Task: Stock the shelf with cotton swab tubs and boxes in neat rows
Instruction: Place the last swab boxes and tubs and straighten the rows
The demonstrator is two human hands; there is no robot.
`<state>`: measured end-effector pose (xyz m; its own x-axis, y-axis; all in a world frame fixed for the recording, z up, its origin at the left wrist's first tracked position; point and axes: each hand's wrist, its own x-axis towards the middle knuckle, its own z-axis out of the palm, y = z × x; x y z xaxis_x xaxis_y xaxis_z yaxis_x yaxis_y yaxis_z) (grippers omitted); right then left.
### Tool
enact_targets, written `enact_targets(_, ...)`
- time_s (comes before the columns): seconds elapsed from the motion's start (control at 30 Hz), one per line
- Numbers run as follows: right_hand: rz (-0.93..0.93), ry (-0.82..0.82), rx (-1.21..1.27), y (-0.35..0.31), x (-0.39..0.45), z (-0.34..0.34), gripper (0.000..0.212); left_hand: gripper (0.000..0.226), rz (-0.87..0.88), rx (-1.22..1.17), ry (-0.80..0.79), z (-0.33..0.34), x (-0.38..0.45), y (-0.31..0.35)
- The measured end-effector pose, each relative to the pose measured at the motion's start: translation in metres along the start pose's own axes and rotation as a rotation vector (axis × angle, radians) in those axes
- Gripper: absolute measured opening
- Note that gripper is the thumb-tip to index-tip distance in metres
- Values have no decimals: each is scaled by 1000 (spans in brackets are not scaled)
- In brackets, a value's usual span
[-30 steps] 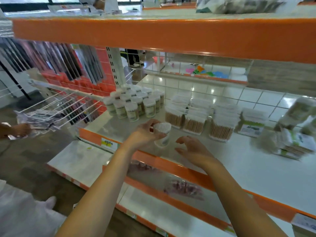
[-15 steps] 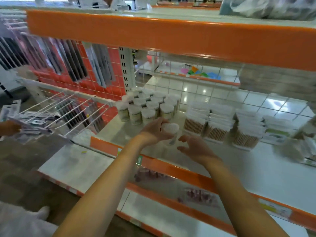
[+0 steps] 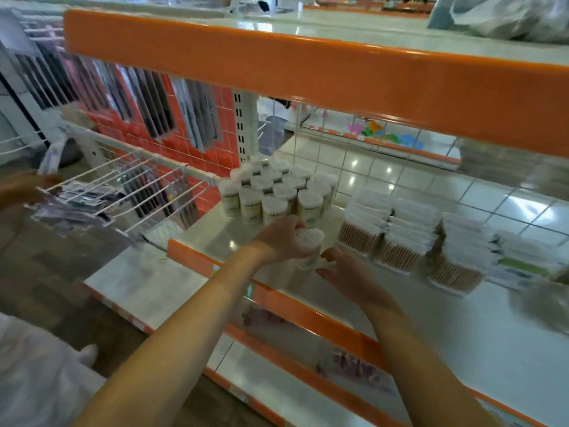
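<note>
Presently, a round cotton swab tub is held in the left hand, whose fingers are curled round its upper part, so that the grip is closed on the tub from the left side. The tub is kept just above the white shelf, near the shelf's orange front edge and in front of the standing tubs. The right hand is seen just beside the tub's lower right; its fingers are loosely spread and nothing is held by them, though whether a fingertip touches the tub cannot be told. Behind the hands, a cluster of tubs is arranged in close rows at the left end of the shelf, against the wire mesh backing. To the right of that cluster, rows of clear boxes of wooden-stemmed swabs are lined up, and further right some green-labelled boxes are seen, blurred. An upper shelf with an orange edge is set across the top of the view. At the far left, another person's hand is seen at white wire hooks carrying packets.
</note>
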<state>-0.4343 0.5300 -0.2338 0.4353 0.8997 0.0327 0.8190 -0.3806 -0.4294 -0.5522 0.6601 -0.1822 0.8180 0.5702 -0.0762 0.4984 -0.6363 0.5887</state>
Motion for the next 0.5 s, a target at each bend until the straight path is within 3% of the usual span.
enact_targets(0.23,50,28,-36,-1,7,8,36,63,101,249,0,-5,10,-3)
enact_targets(0.5,107,84,30,-11,21,18,47,54,314,367,141,-16,28,-17)
